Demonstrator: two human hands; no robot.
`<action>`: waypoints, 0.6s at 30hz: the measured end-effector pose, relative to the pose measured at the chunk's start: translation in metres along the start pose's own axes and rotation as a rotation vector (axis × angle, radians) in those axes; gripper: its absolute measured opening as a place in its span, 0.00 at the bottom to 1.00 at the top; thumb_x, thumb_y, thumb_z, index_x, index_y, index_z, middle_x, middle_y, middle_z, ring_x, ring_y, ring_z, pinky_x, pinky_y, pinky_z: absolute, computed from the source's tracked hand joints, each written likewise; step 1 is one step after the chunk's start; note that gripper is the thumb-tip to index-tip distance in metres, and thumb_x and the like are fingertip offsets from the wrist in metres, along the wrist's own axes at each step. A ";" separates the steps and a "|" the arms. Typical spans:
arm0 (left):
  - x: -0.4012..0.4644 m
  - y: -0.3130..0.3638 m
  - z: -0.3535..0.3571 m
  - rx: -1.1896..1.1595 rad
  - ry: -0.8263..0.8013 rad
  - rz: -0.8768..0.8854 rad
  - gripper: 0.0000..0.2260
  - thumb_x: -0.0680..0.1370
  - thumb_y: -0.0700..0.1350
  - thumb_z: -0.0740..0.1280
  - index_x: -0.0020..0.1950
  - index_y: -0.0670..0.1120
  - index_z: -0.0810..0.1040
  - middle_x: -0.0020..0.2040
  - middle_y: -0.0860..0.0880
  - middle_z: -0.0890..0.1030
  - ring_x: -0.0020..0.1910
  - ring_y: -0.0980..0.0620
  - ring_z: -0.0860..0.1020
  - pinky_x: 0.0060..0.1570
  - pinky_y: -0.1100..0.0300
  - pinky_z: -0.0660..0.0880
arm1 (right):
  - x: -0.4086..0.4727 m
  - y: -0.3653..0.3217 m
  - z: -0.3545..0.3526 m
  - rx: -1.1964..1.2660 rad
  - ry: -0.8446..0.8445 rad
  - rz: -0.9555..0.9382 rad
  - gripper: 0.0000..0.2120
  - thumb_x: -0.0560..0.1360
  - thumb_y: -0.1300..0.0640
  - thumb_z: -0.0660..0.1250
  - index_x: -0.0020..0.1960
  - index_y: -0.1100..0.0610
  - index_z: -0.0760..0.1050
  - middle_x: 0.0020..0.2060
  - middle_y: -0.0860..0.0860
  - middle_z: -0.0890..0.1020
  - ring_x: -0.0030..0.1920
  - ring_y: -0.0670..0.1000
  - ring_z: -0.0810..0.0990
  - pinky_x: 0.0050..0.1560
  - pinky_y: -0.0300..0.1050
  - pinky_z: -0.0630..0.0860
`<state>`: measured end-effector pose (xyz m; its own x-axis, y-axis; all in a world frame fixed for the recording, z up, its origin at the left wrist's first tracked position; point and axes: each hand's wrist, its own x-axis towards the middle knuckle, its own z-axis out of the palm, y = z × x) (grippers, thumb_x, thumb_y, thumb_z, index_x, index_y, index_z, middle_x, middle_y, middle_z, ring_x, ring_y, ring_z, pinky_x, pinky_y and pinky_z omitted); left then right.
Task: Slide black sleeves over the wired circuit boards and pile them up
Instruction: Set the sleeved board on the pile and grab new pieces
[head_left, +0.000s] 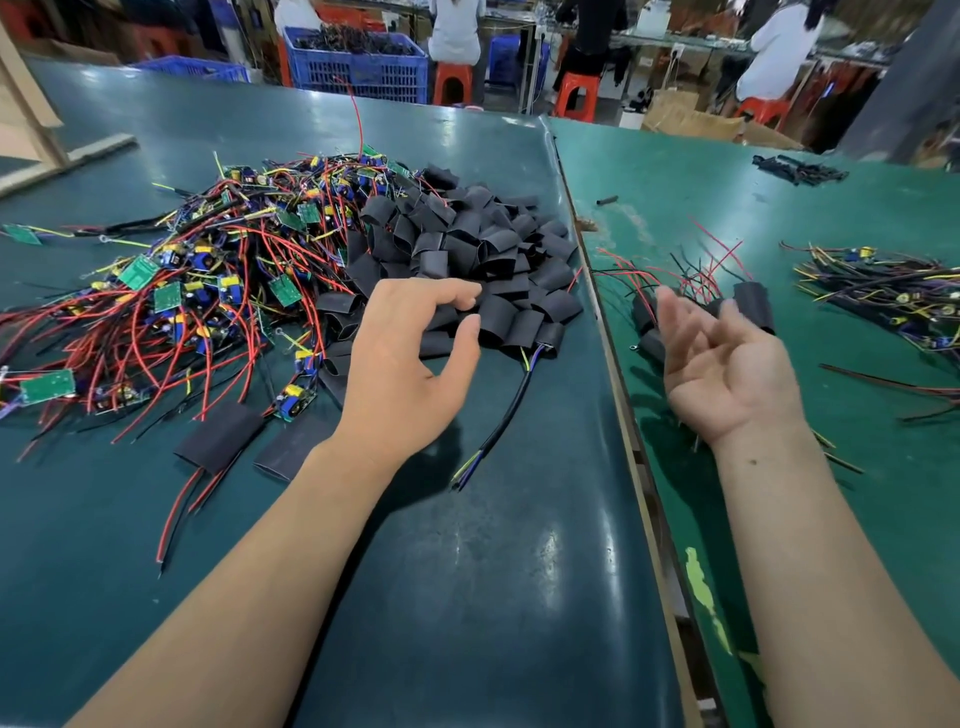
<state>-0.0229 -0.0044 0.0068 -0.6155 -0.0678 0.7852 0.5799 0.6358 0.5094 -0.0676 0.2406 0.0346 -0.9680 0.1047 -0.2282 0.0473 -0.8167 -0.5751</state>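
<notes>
Sleeves (467, 249) just beyond left hand (410, 353); both hands empty.

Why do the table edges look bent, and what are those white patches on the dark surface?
Head view: the wide-angle lens bows the table seam and stretches the forearms; the white patches are overhead lights glaring off the glossy dark mat; the right hand is slightly motion-blurred, while the sleeve pile stays sharp.
</notes>
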 end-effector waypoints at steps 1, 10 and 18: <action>0.000 0.000 0.000 0.003 -0.003 0.001 0.07 0.77 0.36 0.68 0.55 0.39 0.79 0.51 0.50 0.80 0.54 0.47 0.76 0.57 0.57 0.72 | -0.002 0.002 0.002 -0.056 -0.005 0.008 0.19 0.84 0.53 0.55 0.54 0.69 0.74 0.41 0.59 0.85 0.38 0.53 0.86 0.28 0.33 0.76; 0.001 -0.006 -0.001 0.156 -0.056 -0.094 0.07 0.77 0.40 0.69 0.54 0.42 0.81 0.49 0.49 0.81 0.52 0.46 0.75 0.55 0.56 0.71 | -0.010 0.020 0.011 -0.505 0.054 -0.061 0.10 0.80 0.58 0.61 0.44 0.59 0.78 0.29 0.50 0.82 0.26 0.46 0.80 0.26 0.34 0.74; 0.008 -0.042 -0.025 0.729 0.033 -0.540 0.14 0.77 0.48 0.65 0.61 0.46 0.79 0.60 0.41 0.78 0.62 0.37 0.70 0.57 0.46 0.65 | -0.023 0.047 0.019 -0.910 -0.095 -0.219 0.09 0.79 0.58 0.64 0.42 0.58 0.80 0.31 0.50 0.82 0.26 0.47 0.78 0.24 0.38 0.73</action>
<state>-0.0388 -0.0505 0.0001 -0.6838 -0.5126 0.5193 -0.2715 0.8393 0.4711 -0.0484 0.1892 0.0282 -0.9923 0.1236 -0.0002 -0.0026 -0.0223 -0.9997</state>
